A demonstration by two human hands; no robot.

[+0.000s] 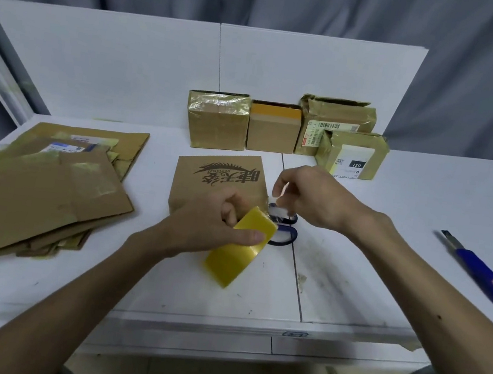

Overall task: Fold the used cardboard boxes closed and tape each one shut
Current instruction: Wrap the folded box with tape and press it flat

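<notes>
- Cardboard box (218, 180) with a black printed logo on its top face sits near the middle of the white bench (408, 208), right in front of me.
- My left hand (208, 229) grips the yellow tape roll (240, 245). My fingers curl round it and my thumb is pressed across its outer face.
- I hold the roll tilted at the box's near right corner.
- My right hand (310, 195) is just beside the box's right edge, fingers pinching a small clear strip (280, 191). I cannot tell whether it joins the roll.
- Scissors (285, 236) with dark blue handles lie on the bench just right of the roll, below my right hand; the blades are hidden.
- Four taped boxes (216, 120) stand in a row at the back, against the white board (129, 67).
- Flattened cardboard (41, 188) lies stacked on the left.
- A blue utility knife (484, 277) lies far to the right, well apart from the rest.
</notes>
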